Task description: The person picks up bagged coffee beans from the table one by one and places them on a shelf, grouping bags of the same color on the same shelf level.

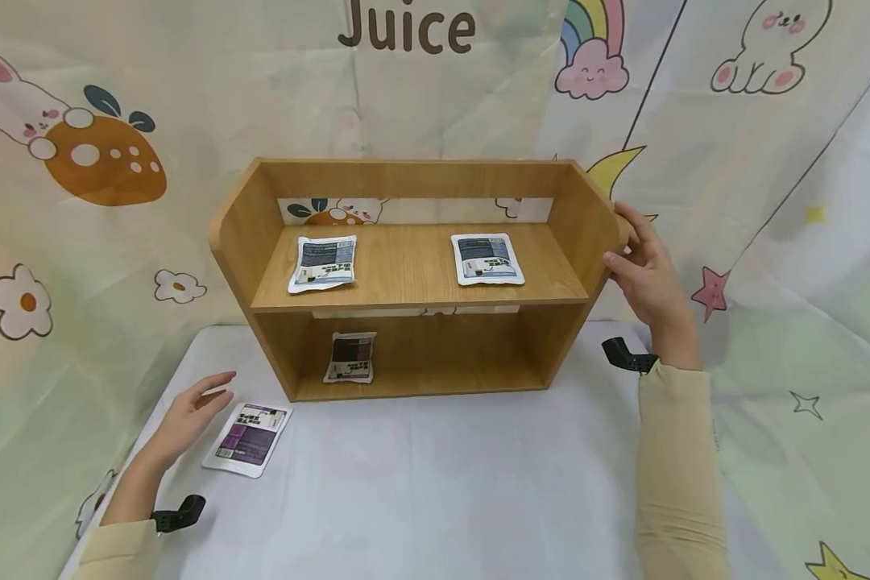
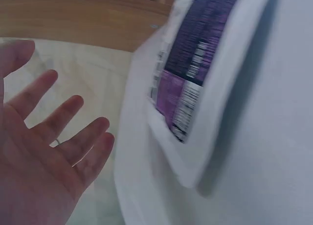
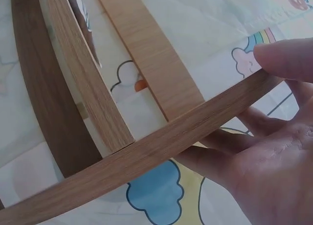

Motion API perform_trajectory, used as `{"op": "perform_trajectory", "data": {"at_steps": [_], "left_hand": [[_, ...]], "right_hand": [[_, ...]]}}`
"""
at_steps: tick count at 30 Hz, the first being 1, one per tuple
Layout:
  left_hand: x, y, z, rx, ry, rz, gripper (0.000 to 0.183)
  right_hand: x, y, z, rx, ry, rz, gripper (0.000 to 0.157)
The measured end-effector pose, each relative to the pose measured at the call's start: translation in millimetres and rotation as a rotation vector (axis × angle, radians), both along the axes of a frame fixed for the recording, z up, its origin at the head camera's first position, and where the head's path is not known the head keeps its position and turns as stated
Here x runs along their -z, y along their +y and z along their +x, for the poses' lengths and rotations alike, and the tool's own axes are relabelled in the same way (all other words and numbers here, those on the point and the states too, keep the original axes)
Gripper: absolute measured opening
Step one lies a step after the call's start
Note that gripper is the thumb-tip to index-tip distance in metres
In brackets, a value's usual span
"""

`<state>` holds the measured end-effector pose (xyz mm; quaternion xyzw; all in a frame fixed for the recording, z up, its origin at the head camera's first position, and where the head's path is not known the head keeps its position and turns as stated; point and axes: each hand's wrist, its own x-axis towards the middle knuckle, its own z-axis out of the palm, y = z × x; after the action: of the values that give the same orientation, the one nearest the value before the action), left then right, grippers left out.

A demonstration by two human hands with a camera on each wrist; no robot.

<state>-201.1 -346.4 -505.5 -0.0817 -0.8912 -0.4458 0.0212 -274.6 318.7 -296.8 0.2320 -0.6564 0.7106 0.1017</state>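
A two-tier wooden shelf (image 1: pixel 420 304) stands on the table in the head view. At its right side my right hand (image 1: pixel 645 270) holds the side panel. In the right wrist view the thumb (image 3: pixel 283 58) lies along the panel's edge, with the other fingers against its outer face. My left hand (image 1: pixel 192 419) is spread beside a white pouch with a purple label (image 1: pixel 248 439), which lies flat on the table left of the shelf. In the left wrist view the fingers are apart, the palm holds nothing, and the purple-labelled pouch (image 2: pixel 195 63) is to the right.
Two blue-labelled pouches lie on the upper tier, one at left (image 1: pixel 324 263) and one at right (image 1: pixel 487 258). A dark-labelled pouch (image 1: pixel 351 357) sits on the lower tier, toward the left. A white cloth covers the table (image 1: pixel 435 483), and a printed curtain (image 1: pixel 435 105) hangs behind.
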Motion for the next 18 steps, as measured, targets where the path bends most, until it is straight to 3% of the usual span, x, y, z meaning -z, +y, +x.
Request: {"op": "perform_trajectory", "data": {"at_steps": [8, 15, 18], "left_hand": [[21.7, 4.6, 13.4, -0.059, -0.173, -0.079, 0.061], [25.8, 5.4, 24.4, -0.080, -0.171, -0.182, 0.066], [26.6, 7.7, 26.1, -0.058, -0.189, -0.157, 0.068]], "right_hand": [[1.3, 2.1, 2.4, -0.016, -0.007, -0.007, 0.060], [1.7, -3.7, 0.3, 0.000, -0.014, -0.014, 0.060], [3.6, -4.8, 0.8, 0.006, -0.028, -0.024, 0.060]]}}
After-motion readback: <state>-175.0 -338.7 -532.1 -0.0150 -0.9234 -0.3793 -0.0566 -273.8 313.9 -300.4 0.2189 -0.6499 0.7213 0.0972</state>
